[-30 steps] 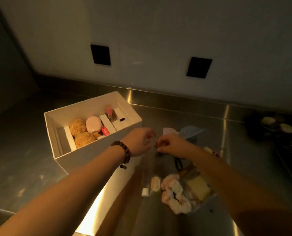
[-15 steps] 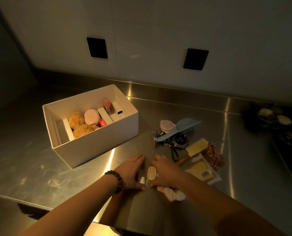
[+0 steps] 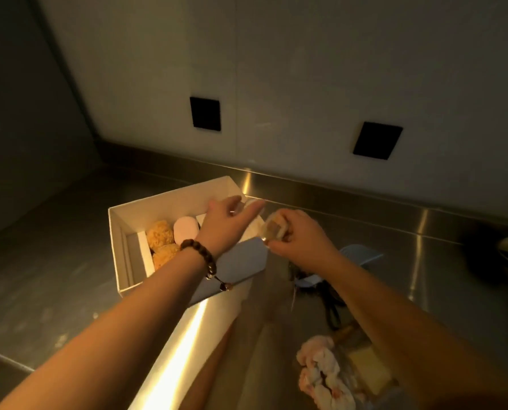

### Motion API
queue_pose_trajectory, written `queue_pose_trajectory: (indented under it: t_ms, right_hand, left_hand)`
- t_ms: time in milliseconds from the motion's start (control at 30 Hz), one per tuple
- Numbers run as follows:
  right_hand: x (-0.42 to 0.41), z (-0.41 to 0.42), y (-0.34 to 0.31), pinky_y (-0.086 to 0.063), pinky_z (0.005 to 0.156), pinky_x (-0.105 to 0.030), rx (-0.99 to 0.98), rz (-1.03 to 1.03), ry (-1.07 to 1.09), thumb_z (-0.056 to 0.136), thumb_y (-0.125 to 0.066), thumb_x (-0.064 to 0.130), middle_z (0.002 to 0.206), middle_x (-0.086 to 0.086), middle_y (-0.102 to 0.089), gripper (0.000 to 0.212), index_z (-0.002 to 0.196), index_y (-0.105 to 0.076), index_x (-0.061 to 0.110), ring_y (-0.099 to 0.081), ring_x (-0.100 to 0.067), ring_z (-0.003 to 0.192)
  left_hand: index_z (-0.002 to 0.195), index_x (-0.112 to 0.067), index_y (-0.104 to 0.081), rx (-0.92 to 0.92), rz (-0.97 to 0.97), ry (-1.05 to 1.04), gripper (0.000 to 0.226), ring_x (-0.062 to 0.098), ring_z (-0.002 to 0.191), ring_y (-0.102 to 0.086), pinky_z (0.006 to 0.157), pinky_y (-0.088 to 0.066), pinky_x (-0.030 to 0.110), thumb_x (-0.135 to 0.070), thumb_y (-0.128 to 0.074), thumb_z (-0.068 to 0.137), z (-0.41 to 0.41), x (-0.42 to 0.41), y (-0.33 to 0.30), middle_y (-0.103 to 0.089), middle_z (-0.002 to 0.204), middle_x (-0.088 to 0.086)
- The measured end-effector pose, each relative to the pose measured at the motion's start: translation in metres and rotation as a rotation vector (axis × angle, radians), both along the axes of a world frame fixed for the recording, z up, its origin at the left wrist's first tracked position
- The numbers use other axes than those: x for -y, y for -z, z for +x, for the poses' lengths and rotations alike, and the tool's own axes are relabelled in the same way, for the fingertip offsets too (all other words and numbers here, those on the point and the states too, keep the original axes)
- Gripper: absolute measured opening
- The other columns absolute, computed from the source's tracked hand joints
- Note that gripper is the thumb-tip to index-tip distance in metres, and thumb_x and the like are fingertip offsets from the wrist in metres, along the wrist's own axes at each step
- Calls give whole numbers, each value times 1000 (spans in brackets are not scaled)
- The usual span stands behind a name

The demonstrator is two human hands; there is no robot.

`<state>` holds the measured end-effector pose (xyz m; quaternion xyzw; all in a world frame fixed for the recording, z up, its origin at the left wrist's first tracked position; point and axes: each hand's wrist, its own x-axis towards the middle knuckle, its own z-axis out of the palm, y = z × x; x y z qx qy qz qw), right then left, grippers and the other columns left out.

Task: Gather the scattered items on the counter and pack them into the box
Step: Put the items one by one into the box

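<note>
Left hand [image 3: 227, 224] over the box [image 3: 169, 199], fingers loosely spread, maybe a small white thing at the fingertips, unclear. Right hand [image 3: 298, 236] just beside, pinching a small bottle [image 3: 272, 229] above box's near corner. Pink scrunchie [image 3: 320, 371] under right forearm.

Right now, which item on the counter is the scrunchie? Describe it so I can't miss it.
Start at the white box on the steel counter, then look to the near right, below the right forearm. The pink-and-white scrunchie lies there: soft, ruffled fabric, unlike the flat yellow block beside it.
</note>
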<state>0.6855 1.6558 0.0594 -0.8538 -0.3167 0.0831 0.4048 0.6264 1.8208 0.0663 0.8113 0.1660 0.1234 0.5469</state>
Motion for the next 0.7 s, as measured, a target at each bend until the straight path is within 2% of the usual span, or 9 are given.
queue_pose_trajectory:
  t_ms: [100, 167, 233, 300, 433, 533, 600, 667, 700]
  right_hand:
    - [-22, 19, -13, -51, 87, -31, -24, 16, 17, 77, -75, 23, 116, 0, -51, 49, 121, -55, 19, -55, -14, 102]
    - [-37, 32, -14, -50, 85, -28, -19, -2, 35, 77, -75, 22, 117, -1, -51, 52, 124, -53, 18, -55, -14, 103]
    - [-52, 45, -11, -48, 81, -25, -11, -7, 42, 76, -76, 24, 115, -1, -52, 51, 122, -55, 17, -55, -15, 101]
    - [-66, 58, -5, -50, 81, -26, -11, -12, 42, 75, -77, 26, 114, -1, -54, 50, 120, -57, 18, -57, -14, 100]
    - [-84, 79, 7, -46, 72, -17, -26, -1, 49, 75, -77, 29, 109, 4, -54, 45, 116, -58, 22, -56, -7, 92]
    - [-90, 90, 16, -51, 77, -21, -77, 24, 36, 76, -77, 28, 107, 5, -53, 44, 116, -57, 23, -59, -8, 93]
    - [-91, 94, 21, -53, 77, -21, -104, 41, 25, 76, -76, 27, 104, 7, -53, 41, 112, -57, 25, -60, -8, 92]
    - [-92, 98, 25, -54, 78, -23, -113, 41, 29, 76, -77, 26, 103, 7, -54, 41, 112, -58, 24, -60, -8, 92]
    - [-92, 100, 26, -54, 80, -25, -112, 34, 34, 76, -77, 27, 104, 6, -54, 43, 115, -58, 23, -60, -8, 93]
  left_hand:
    - [123, -8, -54, -137, -302, -108, 73, 23, 110, -55, 99, -45, 43, -59, -66, 71, 20, -35, 3, -57, 124, 8]
    - [109, -7, -58, -188, -542, -155, 52, 25, 109, -56, 99, -44, 42, -43, -72, 73, 31, -52, 19, -58, 119, 11]
    - [111, -8, -57, -229, -677, -199, 50, 24, 104, -56, 93, -48, 39, -37, -74, 75, 44, -61, 34, -57, 117, 12]
    - [113, -11, -55, -274, -736, -241, 51, 24, 94, -55, 84, -50, 38, -40, -72, 75, 59, -66, 46, -55, 111, 12]
    - [120, -13, -50, -394, -725, -344, 65, 36, 103, -57, 93, -48, 49, -54, -66, 72, 86, -79, 66, -57, 117, 20]
    - [121, -11, -47, -404, -754, -406, 72, 36, 106, -56, 96, -44, 49, -58, -63, 68, 98, -80, 75, -57, 117, 18]
    - [122, -7, -49, -410, -672, -399, 65, 32, 103, -57, 84, -50, 33, -54, -59, 78, 106, -83, 81, -57, 120, 17]
    - [122, 2, -51, -408, -534, -383, 53, 23, 79, -58, 50, -46, 16, -41, -54, 90, 111, -88, 86, -61, 115, 16]
    - [120, 4, -53, -401, -509, -381, 49, 18, 65, -53, 39, -40, 13, -36, -54, 92, 111, -89, 85, -63, 101, 13]
